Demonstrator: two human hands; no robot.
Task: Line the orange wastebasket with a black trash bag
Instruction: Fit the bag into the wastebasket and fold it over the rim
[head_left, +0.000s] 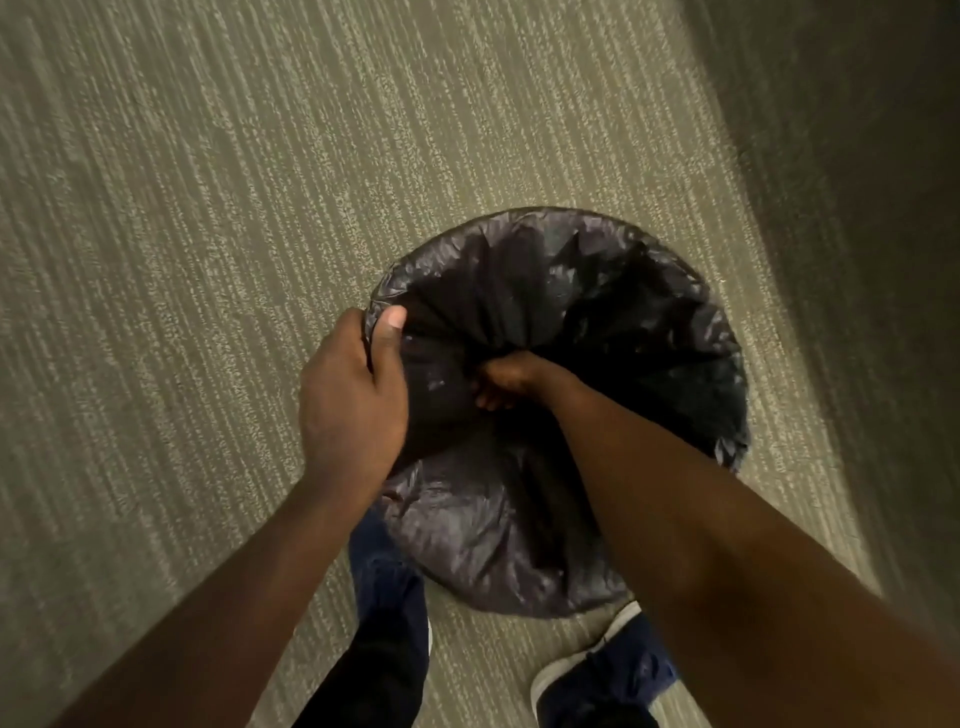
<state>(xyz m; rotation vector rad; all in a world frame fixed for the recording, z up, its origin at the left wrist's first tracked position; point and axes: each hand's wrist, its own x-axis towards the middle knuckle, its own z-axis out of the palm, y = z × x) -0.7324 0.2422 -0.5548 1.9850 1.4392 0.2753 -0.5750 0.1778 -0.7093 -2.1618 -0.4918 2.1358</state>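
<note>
A black trash bag (613, 312) is stretched over a round wastebasket on the carpet, covering its whole rim, so none of the orange shows. My left hand (353, 395) grips the bag's edge at the left rim, thumb on top. My right hand (504, 376) is down inside the opening, fingers closed on a bunch of the bag's plastic near the middle. The plastic pulls taut between the two hands. The bag's near side bulges over the rim toward my feet.
Beige striped carpet (208, 234) surrounds the basket. My legs in dark trousers (387, 587) and a dark shoe with a white sole (597, 670) stand just below it. A shadowed strip of floor (883, 208) runs along the right.
</note>
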